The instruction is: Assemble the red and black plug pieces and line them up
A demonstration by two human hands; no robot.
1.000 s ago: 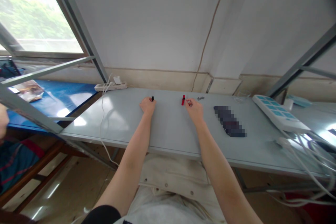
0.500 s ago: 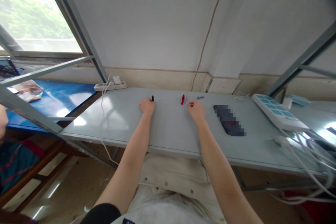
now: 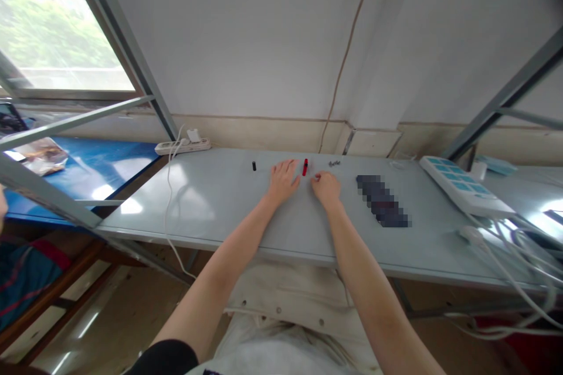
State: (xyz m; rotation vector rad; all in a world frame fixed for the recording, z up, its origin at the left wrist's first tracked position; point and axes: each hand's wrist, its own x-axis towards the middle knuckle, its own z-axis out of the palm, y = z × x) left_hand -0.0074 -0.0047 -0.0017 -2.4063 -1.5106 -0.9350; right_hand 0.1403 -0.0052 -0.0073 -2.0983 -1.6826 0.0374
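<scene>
Clock directions: 12 = away from the wearer, toward the wall. Left hand: palm down over the glossy grey tabletop, fingers extended and slightly spread, released, nothing in them. Right hand: fingers curled in toward the thumb; can't tell whether something small is pinched there. Small red-and-black cylinder lies between the two hands, at left hand's 2 o'clock, right hand's 10–11, just beside the left thumb. Small black cylinder stands alone at left hand's 10. Cluster of tiny dark pieces near right hand, between its 12 and 1; too small to identify. Dark flat rectangular object, pixelated, at right hand's 3–4. White power strip with plug well off at left hand's 9–10. White-and-teal block far out at right hand's 3.
</scene>
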